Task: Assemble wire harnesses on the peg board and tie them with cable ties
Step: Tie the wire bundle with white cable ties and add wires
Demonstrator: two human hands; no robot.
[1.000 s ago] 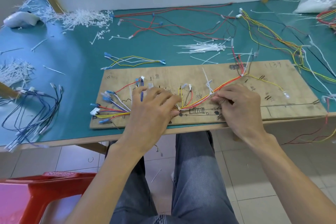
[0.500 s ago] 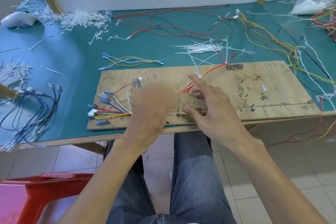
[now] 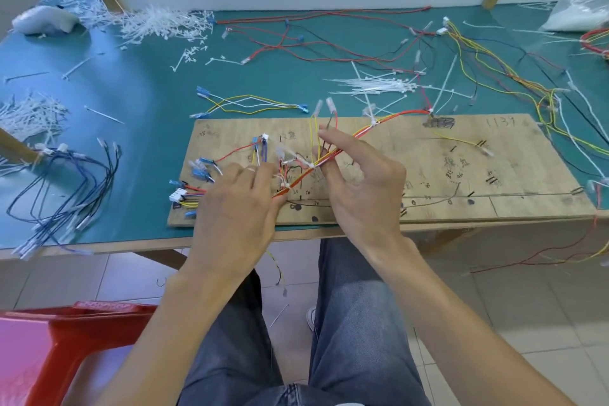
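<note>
Harness slung above the peg board: snag risk!
Left hand (image 3: 235,211) clenches the wire harness (image 3: 359,134) at its connector end. It slants across the peg board (image 3: 461,194) through the right hand (image 3: 362,188), fingers (image 3: 333,142) spread; gripping or not, I cannot tell. Tug hard and those loose yellow branches (image 3: 312,128) could snag.
</note>
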